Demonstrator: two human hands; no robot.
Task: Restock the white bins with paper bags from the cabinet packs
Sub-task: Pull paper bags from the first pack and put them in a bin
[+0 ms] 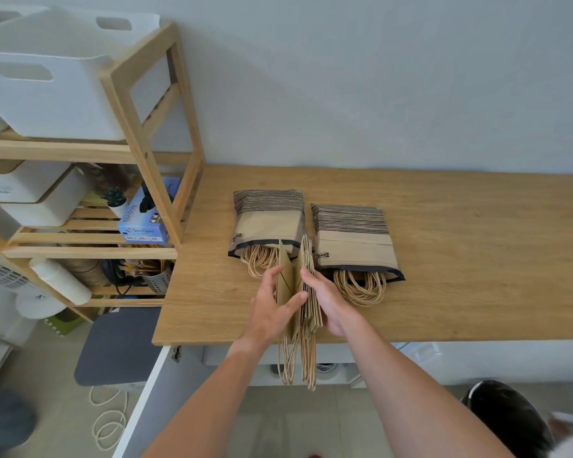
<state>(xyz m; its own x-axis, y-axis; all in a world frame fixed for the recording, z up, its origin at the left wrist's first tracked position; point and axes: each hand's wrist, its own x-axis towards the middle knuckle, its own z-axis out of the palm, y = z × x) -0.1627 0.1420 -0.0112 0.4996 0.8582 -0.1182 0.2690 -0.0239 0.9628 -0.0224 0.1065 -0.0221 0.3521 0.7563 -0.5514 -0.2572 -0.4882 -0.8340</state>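
Note:
Two striped packs of brown paper bags lie flat on the wooden counter [460, 259], the left pack [268, 217] and the right pack [353, 238], each with rope handles spilling from its open end. In front of them I hold a stack of loose folded paper bags [306, 276] on edge, its handles hanging over the counter's front edge. My left hand [275, 307] grips the stack's left part and my right hand [326, 300] holds the right part, splitting it. White bins [43, 104] sit on the top shelf of the wooden rack at the left.
The wooden rack [146, 133] stands left of the counter with smaller white boxes [37, 193], a blue glove box [146, 219] and a small plant [115, 198]. An open white cabinet door [143, 404] is below my left arm. A dark-haired person's head [506, 421] is at the lower right.

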